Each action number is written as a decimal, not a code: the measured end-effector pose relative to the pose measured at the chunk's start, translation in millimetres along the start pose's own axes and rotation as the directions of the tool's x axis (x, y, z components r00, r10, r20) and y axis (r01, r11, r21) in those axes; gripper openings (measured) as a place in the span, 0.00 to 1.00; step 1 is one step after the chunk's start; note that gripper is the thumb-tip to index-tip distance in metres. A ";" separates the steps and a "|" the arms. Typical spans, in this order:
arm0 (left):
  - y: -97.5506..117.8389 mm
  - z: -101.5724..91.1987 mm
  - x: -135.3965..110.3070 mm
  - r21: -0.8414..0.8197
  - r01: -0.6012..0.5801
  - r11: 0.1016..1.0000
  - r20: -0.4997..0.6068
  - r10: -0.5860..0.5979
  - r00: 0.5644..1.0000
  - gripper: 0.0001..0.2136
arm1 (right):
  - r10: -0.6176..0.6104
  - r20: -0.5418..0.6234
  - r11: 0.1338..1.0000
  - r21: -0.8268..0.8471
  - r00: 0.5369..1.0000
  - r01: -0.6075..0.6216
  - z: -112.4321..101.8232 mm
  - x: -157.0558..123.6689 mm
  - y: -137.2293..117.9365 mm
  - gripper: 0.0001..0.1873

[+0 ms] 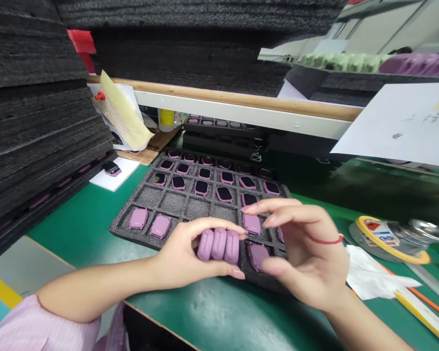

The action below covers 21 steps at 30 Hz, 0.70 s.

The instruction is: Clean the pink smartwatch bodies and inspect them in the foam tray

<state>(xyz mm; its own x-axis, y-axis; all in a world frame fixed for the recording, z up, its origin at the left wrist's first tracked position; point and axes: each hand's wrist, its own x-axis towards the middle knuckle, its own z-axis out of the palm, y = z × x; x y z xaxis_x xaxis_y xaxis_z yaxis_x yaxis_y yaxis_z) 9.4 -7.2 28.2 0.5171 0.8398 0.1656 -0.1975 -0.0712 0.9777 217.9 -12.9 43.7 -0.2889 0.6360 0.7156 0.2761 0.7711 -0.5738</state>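
My left hand (190,256) is closed round three purple watch cases (219,244) held side by side, just above the near edge of a black foam tray (175,201). My right hand (303,248) hovers open beside them, fingers spread and pointing left, a red string on its wrist, holding nothing. The tray's far pockets hold several purple cases with dark screens up (224,194). Near pockets hold purple cases lying back up (139,218); some middle pockets have nothing in them.
Tall stacks of black foam trays (29,112) stand at the left and on the shelf (241,105) above. A roll of yellow tape (384,236), white paper scraps (373,278) and a ruler (424,314) lie at the right on the green mat (223,312).
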 end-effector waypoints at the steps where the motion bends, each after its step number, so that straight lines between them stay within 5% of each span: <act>1: -0.2 0.5 0.5 -0.148 0.101 0.984 0.013 -0.101 0.995 0.20 | -0.021 0.078 0.999 -0.046 0.997 0.024 -1.0 1.5 -1.0 0.20; 4: -2.4 1.1 2.8 -0.525 0.362 0.770 0.136 -0.345 0.929 0.18 | -0.027 0.268 0.985 -0.155 0.963 0.070 0.2 3.9 -3.6 0.18; 6: -4.2 1.1 4.7 -0.605 0.424 0.674 0.188 -0.397 0.899 0.20 | -0.012 0.291 0.986 -0.154 0.957 0.059 3.1 4.0 -4.0 0.11; 10: -5.9 1.3 7.1 -0.598 0.440 0.670 0.191 -0.413 0.890 0.24 | 0.007 0.246 0.994 -0.107 0.969 0.020 8.2 4.8 -4.7 0.03; 17: -11.6 -1.8 7.1 -0.517 0.375 0.770 0.238 -0.291 0.927 0.23 | 0.123 -0.009 0.992 -0.014 0.992 -0.123 12.9 7.3 -12.3 0.05; 21: -10.8 -2.2 7.8 -0.581 0.360 0.730 0.250 -0.261 0.933 0.21 | 0.303 -0.311 0.946 0.217 0.901 -0.243 9.3 7.5 -17.5 0.08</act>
<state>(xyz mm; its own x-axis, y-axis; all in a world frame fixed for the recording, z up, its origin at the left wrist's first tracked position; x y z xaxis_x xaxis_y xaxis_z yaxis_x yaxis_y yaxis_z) 13.7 1.3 18.6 0.7416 0.6674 -0.0686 -0.4422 0.5631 0.6981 202.4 -21.3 55.4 0.1082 0.7964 0.5950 0.1326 0.5816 -0.8026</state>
